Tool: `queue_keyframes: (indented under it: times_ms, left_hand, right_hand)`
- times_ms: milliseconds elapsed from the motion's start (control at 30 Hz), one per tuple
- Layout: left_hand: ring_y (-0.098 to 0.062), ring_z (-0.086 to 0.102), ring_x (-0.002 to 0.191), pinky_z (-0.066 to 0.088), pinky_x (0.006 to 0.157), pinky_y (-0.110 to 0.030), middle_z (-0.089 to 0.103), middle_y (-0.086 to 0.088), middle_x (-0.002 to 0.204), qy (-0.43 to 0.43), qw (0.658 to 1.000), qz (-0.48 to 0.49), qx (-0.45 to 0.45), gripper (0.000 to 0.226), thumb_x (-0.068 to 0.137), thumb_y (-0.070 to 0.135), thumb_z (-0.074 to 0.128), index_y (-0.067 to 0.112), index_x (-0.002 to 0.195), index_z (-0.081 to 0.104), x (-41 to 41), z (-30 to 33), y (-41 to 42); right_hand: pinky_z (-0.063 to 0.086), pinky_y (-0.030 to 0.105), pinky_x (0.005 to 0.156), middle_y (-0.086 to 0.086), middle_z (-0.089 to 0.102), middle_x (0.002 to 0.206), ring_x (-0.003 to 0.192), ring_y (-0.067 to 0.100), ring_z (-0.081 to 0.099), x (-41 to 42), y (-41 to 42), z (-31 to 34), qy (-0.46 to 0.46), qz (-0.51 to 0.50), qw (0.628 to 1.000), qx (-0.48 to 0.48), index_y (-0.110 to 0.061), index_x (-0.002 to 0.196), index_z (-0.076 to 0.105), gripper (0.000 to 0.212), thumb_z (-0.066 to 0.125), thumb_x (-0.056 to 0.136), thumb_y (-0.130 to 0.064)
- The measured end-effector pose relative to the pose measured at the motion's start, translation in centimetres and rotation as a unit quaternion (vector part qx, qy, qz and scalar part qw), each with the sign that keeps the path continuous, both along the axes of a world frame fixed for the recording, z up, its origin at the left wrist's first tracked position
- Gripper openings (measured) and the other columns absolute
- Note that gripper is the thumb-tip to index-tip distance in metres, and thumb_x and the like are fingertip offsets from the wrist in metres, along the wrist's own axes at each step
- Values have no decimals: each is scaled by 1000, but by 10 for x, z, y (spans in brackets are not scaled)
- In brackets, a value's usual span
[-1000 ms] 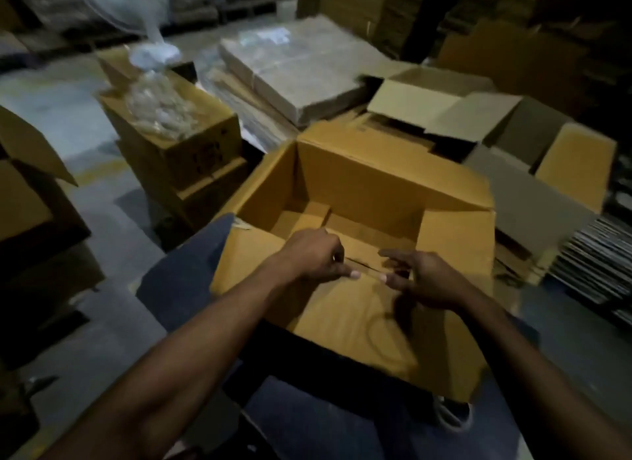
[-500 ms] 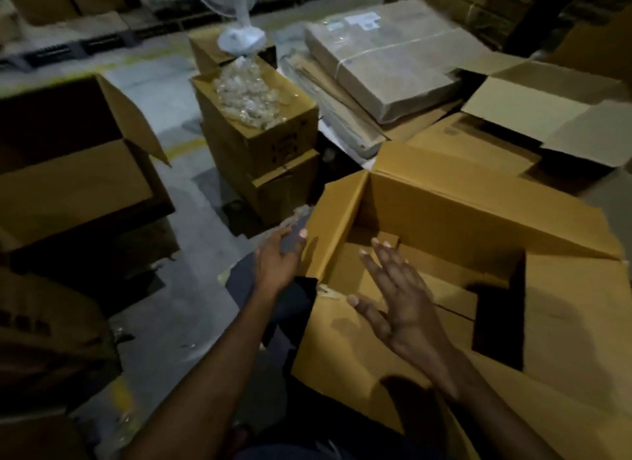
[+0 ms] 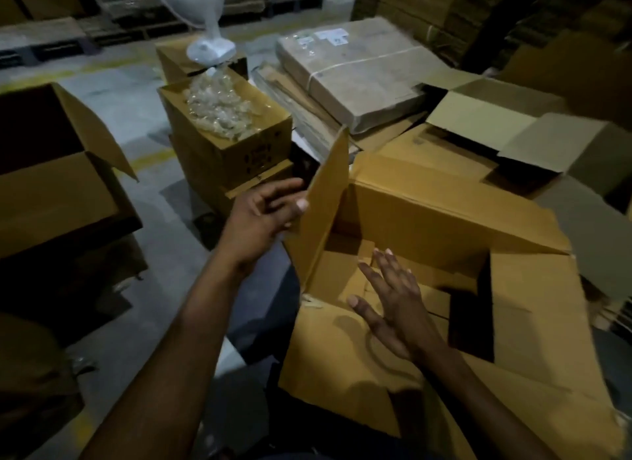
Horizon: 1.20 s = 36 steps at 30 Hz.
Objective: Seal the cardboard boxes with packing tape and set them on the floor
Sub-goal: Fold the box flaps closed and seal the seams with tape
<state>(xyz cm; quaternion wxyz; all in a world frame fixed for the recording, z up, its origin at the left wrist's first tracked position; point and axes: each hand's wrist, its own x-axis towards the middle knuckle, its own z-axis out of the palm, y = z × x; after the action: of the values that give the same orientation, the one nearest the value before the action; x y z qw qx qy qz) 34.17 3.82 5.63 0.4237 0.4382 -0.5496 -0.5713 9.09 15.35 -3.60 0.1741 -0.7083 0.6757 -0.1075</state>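
Cardboard box (image 3: 444, 227) lies open at centre-right, mouth up, long axis running from 7 toward 2 o'clock; nothing shows inside but its folded bottom flaps; left hand (image 3: 263, 216), fingers loosely extended, touches the raised left flap (image 3: 325, 199); right hand (image 3: 390, 298) is spread flat over the near flap, gripping nothing; at 11 o'clock a smaller carton (image 3: 232, 141) holds crumpled clear plastic (image 3: 219, 107).

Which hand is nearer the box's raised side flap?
Left. The left hand touches the raised side flap on its outer face; the right hand lies lower, open over the near flap.
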Motion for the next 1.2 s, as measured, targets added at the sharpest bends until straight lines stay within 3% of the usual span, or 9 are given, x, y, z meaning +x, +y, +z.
queue_keyframes:
  times_ms: [133, 233, 367, 567, 700, 800, 900, 1000, 1200]
  left_hand:
    - [-9, 47, 140, 46, 108, -38, 51, 10, 154, -207, 965, -131, -89, 76, 84, 71, 66, 38, 150, 50, -79, -23, 51]
    - [-17, 25, 156, 26, 124, -49, 31, 3, 168, -393, 884, -178, -181, 88, 86, 82, 47, 32, 158, 39, -115, -66, 82]
    - [-23, 17, 158, 16, 125, -54, 27, -7, 170, -505, 813, -203, -209, 90, 90, 84, 25, 27, 158, 41, -126, -101, 101]
    - [-28, 14, 159, 11, 125, -60, 31, -11, 168, -506, 806, -186, -243, 76, 100, 73, 31, 22, 154, 46, -128, -105, 112]
    - [-25, 33, 153, 24, 122, -53, 45, -8, 160, -471, 825, -210, -231, 73, 101, 71, 34, 19, 150, 53, -137, -98, 131]
    - [-12, 64, 119, 52, 97, -32, 69, 1, 134, -381, 872, -262, -161, 53, 101, 59, 53, 22, 137, 66, -143, -67, 141]
    - [-8, 69, 100, 57, 86, -36, 75, 13, 110, -427, 826, -355, -97, 48, 91, 74, 53, 37, 109, 77, -150, -23, 145]
    - [-6, 70, 82, 58, 78, -34, 76, 11, 91, -466, 796, -381, -69, 86, 63, 105, 43, 36, 96, 82, -155, 26, 140]
    - [-12, 70, 88, 60, 79, -39, 78, 9, 96, -574, 731, -303, -210, 54, 71, 75, 78, 37, 110, 80, -150, 63, 113]
  right_hand:
    - [25, 57, 120, -5, 23, 168, 157, 17, 9, -56, 45, -7, 22, -4, 999, -50, -36, 151, 43, 71, 30, 96, -79]
    - [29, 58, 118, -2, 32, 164, 155, 20, 18, -90, 83, -10, 60, -23, 997, -48, -32, 148, 50, 78, 36, 91, -83]
    - [29, 67, 114, 10, 27, 166, 155, 30, 20, -117, 144, -16, 124, 10, 991, -57, -27, 154, 43, 94, 45, 83, -89]
    - [3, 73, 117, 23, 1, 168, 156, 43, 0, -130, 219, -35, 200, 47, 978, -32, -25, 162, 23, 122, 49, 67, -97]
    - [17, 77, 111, 20, 22, 166, 153, 46, 14, -137, 235, -38, 192, 67, 976, -79, -27, 158, 36, 79, 66, 91, -55]
    - [32, 76, 106, 10, 34, 163, 150, 42, 30, -152, 224, -1, 170, 158, 972, -27, -30, 151, 44, 72, 58, 86, -56]
    - [42, 47, 112, -7, 40, 160, 144, 12, 41, -165, 206, 65, 37, 143, 987, 66, -34, 149, 49, 61, 58, 91, -49]
    - [57, 23, 86, -14, 70, 124, 107, -6, 66, -172, 181, 116, -163, 94, 982, 24, -22, 130, 71, 34, 70, 98, -31]
    - [56, 42, 77, -1, 77, 105, 88, 17, 72, -144, 126, 140, -137, 108, 984, 29, -12, 114, 76, 26, 59, 104, -29]
